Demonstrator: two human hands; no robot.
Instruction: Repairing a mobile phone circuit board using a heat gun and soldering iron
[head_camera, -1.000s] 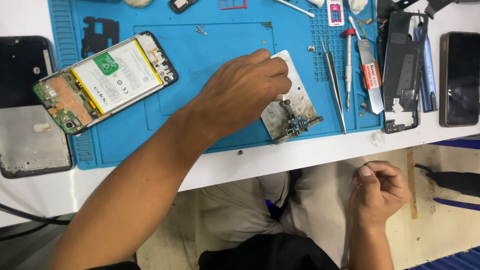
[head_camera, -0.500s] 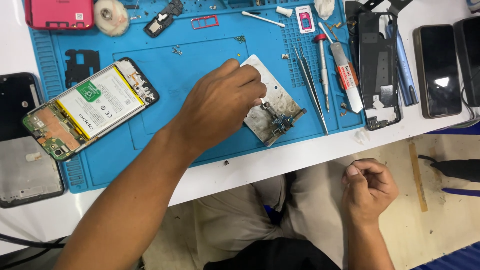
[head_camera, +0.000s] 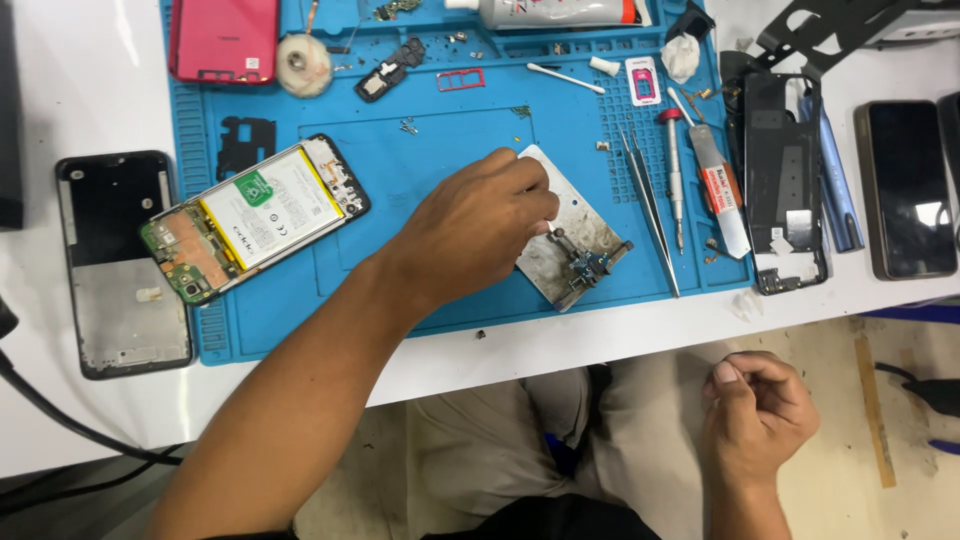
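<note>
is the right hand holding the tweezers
No, the right hand is loosely curled below the table edge, while the tweezers lie untouched on the blue mat.

An opened phone (head_camera: 255, 218) with a white battery and green circuit board lies tilted on the blue work mat (head_camera: 440, 130). At its 9 o'clock, off the mat, a black phone frame (head_camera: 125, 262) rests on the white table (head_camera: 90, 90). A pink phone back (head_camera: 224, 38) sits at the mat's 11 o'clock corner, with a roll of tape (head_camera: 304, 63) just beside it. Tweezers (head_camera: 648, 205), a screwdriver (head_camera: 675, 175) and a glue tube (head_camera: 722, 192) lie at the mat's 3 o'clock side. Beyond them are a black back cover (head_camera: 785, 180) and a dark phone (head_camera: 908, 188).
</note>
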